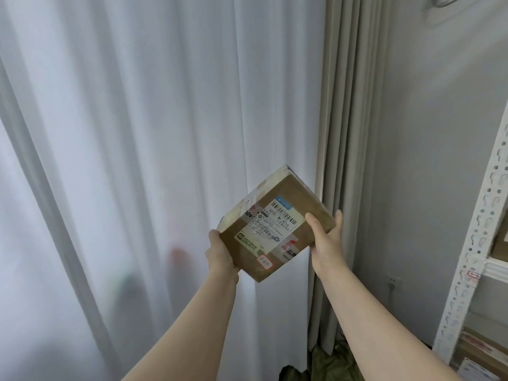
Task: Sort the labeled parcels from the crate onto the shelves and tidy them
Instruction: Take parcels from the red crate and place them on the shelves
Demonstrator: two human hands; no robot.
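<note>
A brown cardboard parcel [299, 215] with a white shipping label and a small red-edged sticker is held up in front of me, tilted with one corner upward. My left hand [221, 253] grips its lower left edge. My right hand [325, 239] grips its right edge, thumb on the labelled face and fingers behind. The white metal shelf unit [475, 243] stands at the far right, with boxes partly visible on its levels and a small tag on its frame. The crate is out of view.
White sheer curtains [137, 160] fill the left and middle. A beige drape [346, 133] hangs beside a grey wall [428, 160] with a socket low down. Green fabric [338, 358] lies on the floor below.
</note>
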